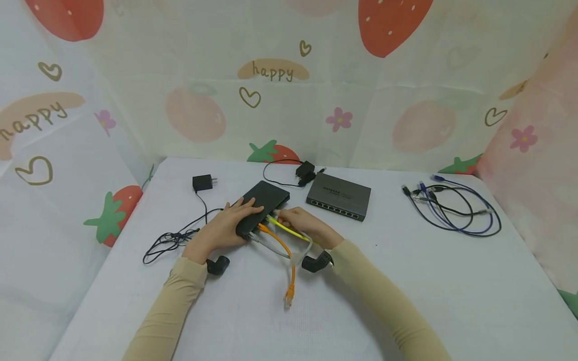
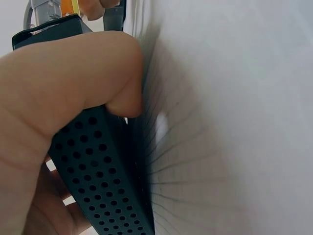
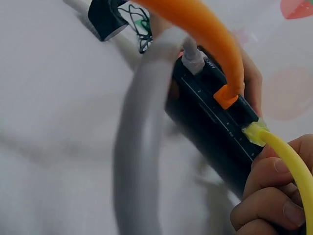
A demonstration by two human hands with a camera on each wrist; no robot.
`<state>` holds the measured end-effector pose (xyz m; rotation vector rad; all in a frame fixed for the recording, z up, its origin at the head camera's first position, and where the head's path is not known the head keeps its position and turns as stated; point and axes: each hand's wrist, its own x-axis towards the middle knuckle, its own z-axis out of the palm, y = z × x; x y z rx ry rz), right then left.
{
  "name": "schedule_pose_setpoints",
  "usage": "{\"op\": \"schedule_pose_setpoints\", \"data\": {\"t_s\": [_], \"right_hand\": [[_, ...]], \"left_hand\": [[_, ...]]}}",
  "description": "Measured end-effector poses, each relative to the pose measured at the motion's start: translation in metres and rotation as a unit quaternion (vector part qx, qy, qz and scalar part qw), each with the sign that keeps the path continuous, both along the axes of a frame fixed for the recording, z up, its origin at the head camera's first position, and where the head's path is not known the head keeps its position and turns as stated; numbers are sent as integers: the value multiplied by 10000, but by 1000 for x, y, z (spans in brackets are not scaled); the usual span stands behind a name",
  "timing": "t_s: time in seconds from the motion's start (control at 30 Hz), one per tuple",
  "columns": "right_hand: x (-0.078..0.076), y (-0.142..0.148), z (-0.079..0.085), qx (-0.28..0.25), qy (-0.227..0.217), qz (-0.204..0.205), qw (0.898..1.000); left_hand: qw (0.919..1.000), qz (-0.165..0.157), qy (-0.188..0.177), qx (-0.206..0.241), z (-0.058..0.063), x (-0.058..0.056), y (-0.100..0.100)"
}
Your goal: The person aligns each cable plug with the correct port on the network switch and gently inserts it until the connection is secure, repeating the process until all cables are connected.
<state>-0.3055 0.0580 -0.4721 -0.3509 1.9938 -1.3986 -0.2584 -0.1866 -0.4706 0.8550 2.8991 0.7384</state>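
on the counter point(image 1: 474, 301), the black box point(image 1: 268, 195) is found just to the left of the grey netgear box point(image 1: 338, 195). it is held by the left hand point(image 1: 228, 224), the fingers spread over its top and the thumb laid round a perforated side point(image 2: 98, 171). a grey plug point(image 3: 193, 61), an orange plug point(image 3: 226, 97) and a yellow plug point(image 3: 255, 132) appear to be seated along its port edge. the right hand point(image 1: 307, 225) is curled beside the yellow plug, nearer the wearer than the netgear box; what is pinched there, if anything, cannot be told.

a connector seems to be being worked at that edge. the black box is best braced firmly against sliding; any plug should be gripped by its body, squared to the port and moved straight, never twisted. the grey cable point(image 1: 271, 248), in front of and left of the netgear box, should be left slack.
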Motion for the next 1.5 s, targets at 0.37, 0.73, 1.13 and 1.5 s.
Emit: {"op": "schedule_pose_setpoints", "data": {"t_s": [0.37, 0.73, 1.13, 1.5], "right_hand": [[-3, 3, 2, -114, -137, 183, 9997], [-7, -1, 2, -184, -303, 274, 9990], [-10, -6, 1, -383, -655, 108, 9971], [-10, -7, 1, -98, -980, -107, 9951]], "left_hand": [[10000, -6, -14, 73, -2, -1, -1], [10000, -43, 8, 89, -3, -2, -3], [9999, -52, -12, 97, 0, -1, -4], [9999, -89, 66, -21, -3, -2, -1]]}}
